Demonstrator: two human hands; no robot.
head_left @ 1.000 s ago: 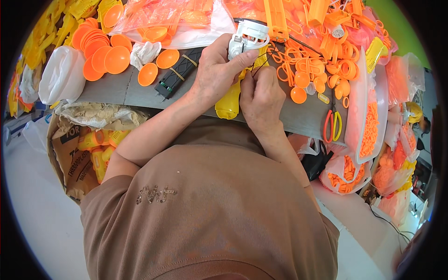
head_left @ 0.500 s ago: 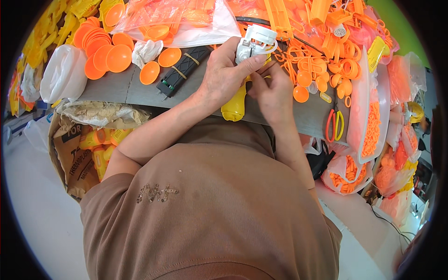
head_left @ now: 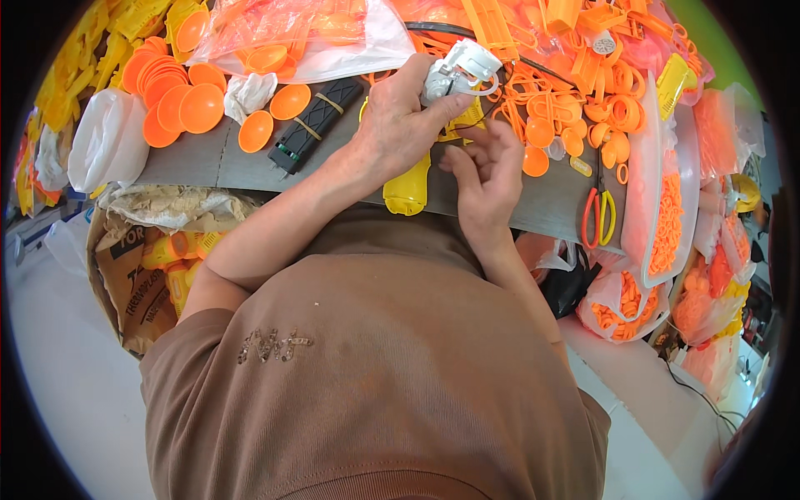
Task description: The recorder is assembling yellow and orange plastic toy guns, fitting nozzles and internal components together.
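My left hand [head_left: 392, 121] is closed around a white plastic mechanism [head_left: 467, 67] with a round ring-like end, held above the table's near edge. My right hand [head_left: 487, 171] is just to its right and below, fingers curled inward. A thin dark strand, perhaps a wire, shows by its fingertips; whether the fingers pinch anything is hard to make out. Below the hands a yellow plastic shell [head_left: 406, 190] lies at the table edge, its far part hidden by my left hand. More yellow plastic [head_left: 463, 118] shows between the two hands.
Orange plastic bowls [head_left: 202, 108] and a black bar with rubber bands [head_left: 312, 125] lie to the left. Red-and-yellow scissors [head_left: 598, 217] rest at the right beside a tray [head_left: 685, 217] of small orange parts. An open paper sack [head_left: 125, 275] stands below left.
My right hand has drawn slightly away from the white mechanism, its fingers loosening. The white mechanism has tilted a little. The whole view has shifted slightly.
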